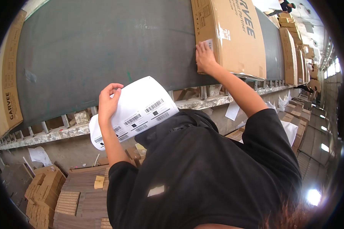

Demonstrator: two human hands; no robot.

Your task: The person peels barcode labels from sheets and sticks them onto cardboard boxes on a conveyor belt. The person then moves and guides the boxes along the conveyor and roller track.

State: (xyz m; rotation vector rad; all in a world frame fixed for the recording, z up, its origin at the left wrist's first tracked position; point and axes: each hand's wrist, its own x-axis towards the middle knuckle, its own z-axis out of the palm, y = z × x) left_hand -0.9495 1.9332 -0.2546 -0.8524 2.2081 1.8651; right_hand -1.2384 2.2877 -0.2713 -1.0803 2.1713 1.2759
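My right hand [205, 59] lies with its fingers flat against the end of a large brown GARVEE carton [240, 42], pressing over a small white barcode label [209, 43]. Part of that label is under the fingertips. A curled white sheet of barcode labels [145, 95] is in my left hand [109, 101], whose thumb and fingers are closed at its upper edge. The sheet bends beneath my wrist and rests near my waist. Exactly how the fingers grip it is partly hidden.
The carton rests on a dark conveyor belt [103, 42] with a worn metal edge rail [74, 131]. Another GARVEE carton [7, 87] is at the far left. More cartons [289, 57] line the right, near a distant person [286, 6]. Flattened cardboard stacks [46, 191] stand below.
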